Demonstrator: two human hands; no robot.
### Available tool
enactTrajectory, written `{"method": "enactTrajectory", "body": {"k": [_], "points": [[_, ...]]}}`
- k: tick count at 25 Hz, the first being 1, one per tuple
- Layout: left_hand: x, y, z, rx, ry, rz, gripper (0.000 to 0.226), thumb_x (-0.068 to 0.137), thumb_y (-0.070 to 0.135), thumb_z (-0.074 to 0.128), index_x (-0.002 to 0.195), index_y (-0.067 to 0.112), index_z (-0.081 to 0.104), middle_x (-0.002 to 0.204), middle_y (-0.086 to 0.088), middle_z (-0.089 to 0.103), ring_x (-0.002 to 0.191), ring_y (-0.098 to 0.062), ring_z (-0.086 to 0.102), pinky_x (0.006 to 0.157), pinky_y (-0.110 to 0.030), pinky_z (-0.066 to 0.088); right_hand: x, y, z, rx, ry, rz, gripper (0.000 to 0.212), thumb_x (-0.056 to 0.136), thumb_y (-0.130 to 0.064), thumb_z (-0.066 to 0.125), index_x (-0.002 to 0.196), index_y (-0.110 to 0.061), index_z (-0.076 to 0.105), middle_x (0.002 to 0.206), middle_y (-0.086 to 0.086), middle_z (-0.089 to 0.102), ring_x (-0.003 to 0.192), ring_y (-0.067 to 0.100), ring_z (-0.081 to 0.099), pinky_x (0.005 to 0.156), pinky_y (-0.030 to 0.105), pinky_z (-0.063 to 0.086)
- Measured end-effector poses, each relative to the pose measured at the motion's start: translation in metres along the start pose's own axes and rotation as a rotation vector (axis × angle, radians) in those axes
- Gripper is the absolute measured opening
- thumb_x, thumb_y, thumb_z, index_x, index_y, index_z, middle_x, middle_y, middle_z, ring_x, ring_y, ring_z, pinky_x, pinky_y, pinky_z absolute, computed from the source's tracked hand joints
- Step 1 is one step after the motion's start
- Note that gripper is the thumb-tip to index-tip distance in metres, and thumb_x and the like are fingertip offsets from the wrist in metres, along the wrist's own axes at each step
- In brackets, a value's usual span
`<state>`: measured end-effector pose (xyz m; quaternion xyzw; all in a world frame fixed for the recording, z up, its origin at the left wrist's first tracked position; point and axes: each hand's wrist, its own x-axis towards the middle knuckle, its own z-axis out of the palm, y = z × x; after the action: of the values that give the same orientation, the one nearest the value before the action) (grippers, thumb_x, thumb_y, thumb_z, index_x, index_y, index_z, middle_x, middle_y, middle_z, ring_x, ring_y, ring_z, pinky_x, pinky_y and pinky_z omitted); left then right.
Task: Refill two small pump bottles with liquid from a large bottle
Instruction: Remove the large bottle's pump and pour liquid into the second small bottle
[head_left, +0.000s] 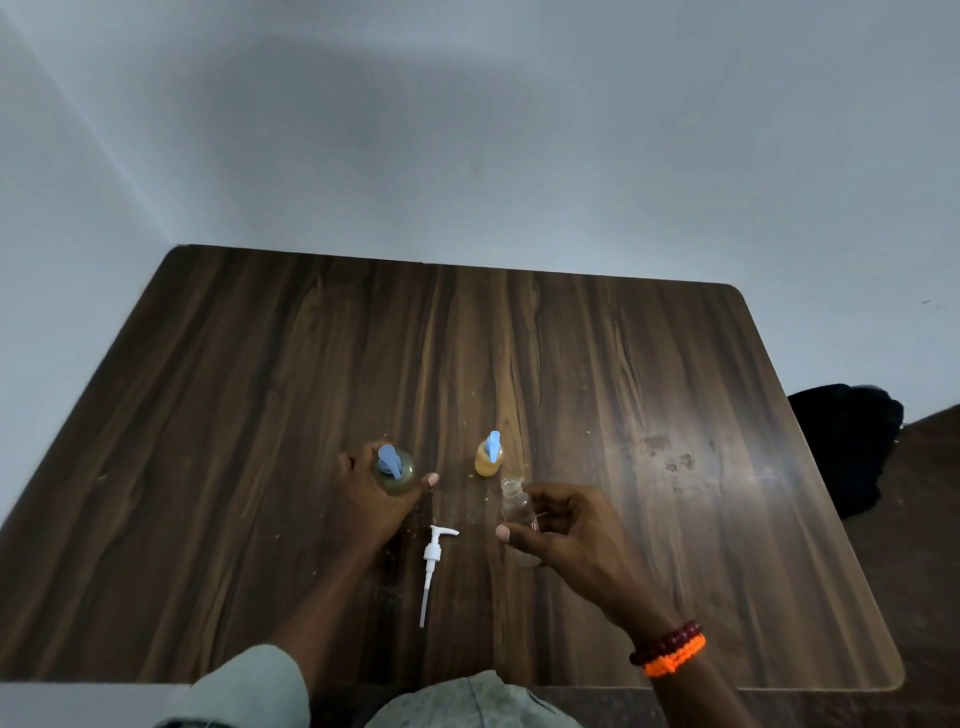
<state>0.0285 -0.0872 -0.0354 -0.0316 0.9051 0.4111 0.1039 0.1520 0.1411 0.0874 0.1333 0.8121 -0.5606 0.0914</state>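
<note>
At lower centre of the frame my left hand (375, 496) wraps the greenish pump bottle (396, 472), upright. My right hand (563, 525) holds the clear open bottle (519, 514), neck tilted toward the upper left, its red label unreadable. The white pump (430, 566) lies between them, tube pointing down-frame, nearer my left. The orange bottle (488, 454) stands just above the clear one's mouth.

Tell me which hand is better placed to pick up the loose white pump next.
Probably the left. The left hand grips a blue-capped bottle standing on the table and could let go; the right hand holds the open clear bottle. The white pump lies between them.
</note>
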Motion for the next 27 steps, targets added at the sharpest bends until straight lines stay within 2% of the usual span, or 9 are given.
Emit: {"method": "enactTrajectory", "body": {"k": [4, 6, 9, 13, 16, 18, 20, 24, 27], "points": [[-0.014, -0.021, -0.005, -0.158, -0.1, 0.047, 0.076, 0.081, 0.008, 0.088, 0.147, 0.005, 0.051, 0.138, -0.011, 0.065, 0.129, -0.024, 0.062, 0.115, -0.042, 0.048, 0.007, -0.002, 0.0, -0.009, -0.007, -0.011, 0.034, 0.087, -0.021, 0.08, 0.119, -0.009, 0.074, 0.109, 0.003, 0.078, 0.095, 0.014, 0.076, 0.081, 0.026, 0.065], [-0.019, -0.033, -0.007, -0.221, -0.098, 0.003, 0.071, 0.081, 0.002, 0.086, 0.143, 0.016, 0.053, 0.132, 0.001, 0.068, 0.13, -0.025, 0.063, 0.115, -0.044, 0.049, 0.007, -0.004, 0.001, 0.0, 0.004, -0.018, 0.033, 0.087, -0.02, 0.081, 0.117, -0.01, 0.075, 0.108, 0.003, 0.078, 0.093, 0.012, 0.075, 0.076, 0.018, 0.062], [-0.018, -0.037, -0.008, -0.256, -0.099, -0.02, 0.067, 0.074, 0.009, 0.094, 0.129, 0.022, 0.059, 0.116, 0.009, 0.071, 0.116, -0.022, 0.07, 0.105, -0.042, 0.056, 0.009, -0.009, 0.001, 0.014, 0.014, -0.024, 0.032, 0.086, -0.019, 0.082, 0.116, -0.009, 0.075, 0.105, 0.004, 0.079, 0.092, 0.013, 0.076, 0.073, 0.016, 0.061], [-0.004, -0.031, -0.008, -0.271, -0.192, 0.027, 0.095, 0.068, 0.007, 0.097, 0.15, 0.018, 0.05, 0.132, 0.001, 0.066, 0.121, -0.015, 0.063, 0.108, -0.033, 0.051, 0.008, -0.011, -0.001, 0.023, 0.008, -0.028, 0.032, 0.087, -0.018, 0.081, 0.116, -0.008, 0.075, 0.105, 0.006, 0.079, 0.092, 0.017, 0.076, 0.078, 0.024, 0.064], [0.002, -0.029, -0.006, -0.271, -0.229, 0.006, 0.076, 0.065, 0.01, 0.099, 0.128, 0.033, 0.064, 0.115, 0.008, 0.073, 0.11, -0.012, 0.07, 0.09, -0.021, 0.055, 0.004, -0.01, -0.001, 0.011, 0.001, -0.037, 0.031, 0.088, -0.018, 0.079, 0.116, -0.008, 0.074, 0.107, 0.006, 0.079, 0.094, 0.017, 0.076, 0.08, 0.026, 0.064], [0.002, -0.027, -0.004, -0.28, -0.176, -0.021, 0.063, 0.062, 0.016, 0.101, 0.113, 0.034, 0.068, 0.104, 0.007, 0.076, 0.1, -0.011, 0.072, 0.088, -0.029, 0.059, 0.002, -0.009, 0.0, 0.002, 0.002, -0.039, 0.03, 0.089, -0.017, 0.079, 0.117, -0.007, 0.074, 0.108, 0.006, 0.078, 0.095, 0.017, 0.076, 0.081, 0.025, 0.064], [0.0, -0.02, -0.004, -0.308, -0.135, -0.078, 0.065, 0.06, 0.025, 0.102, 0.115, 0.024, 0.068, 0.104, 0.008, 0.074, 0.096, -0.011, 0.07, 0.09, -0.034, 0.059, 0.001, -0.009, -0.001, 0.01, -0.001, -0.042, 0.029, 0.089, -0.018, 0.079, 0.116, -0.009, 0.074, 0.108, 0.004, 0.078, 0.094, 0.014, 0.075, 0.078, 0.022, 0.063], [-0.012, 0.005, -0.016, -0.358, -0.067, -0.068, 0.063, 0.048, 0.047, 0.1, 0.1, 0.038, 0.064, 0.089, 0.018, 0.07, 0.083, -0.001, 0.068, 0.07, -0.017, 0.048, 0.0, -0.01, -0.002, 0.019, 0.013, -0.048, 0.029, 0.088, -0.019, 0.08, 0.116, -0.013, 0.074, 0.106, -0.002, 0.078, 0.094, 0.006, 0.074, 0.074, 0.015, 0.06], [-0.023, 0.025, -0.037, -0.439, -0.136, 0.03, 0.052, 0.053, 0.045, 0.1, 0.095, 0.038, 0.071, 0.095, 0.007, 0.08, 0.085, -0.01, 0.078, 0.077, -0.03, 0.061, 0.0, -0.012, -0.001, 0.025, 0.022, -0.045, 0.029, 0.086, -0.021, 0.081, 0.114, -0.016, 0.075, 0.103, -0.003, 0.078, 0.093, 0.004, 0.074, 0.071, 0.014, 0.06]]}}
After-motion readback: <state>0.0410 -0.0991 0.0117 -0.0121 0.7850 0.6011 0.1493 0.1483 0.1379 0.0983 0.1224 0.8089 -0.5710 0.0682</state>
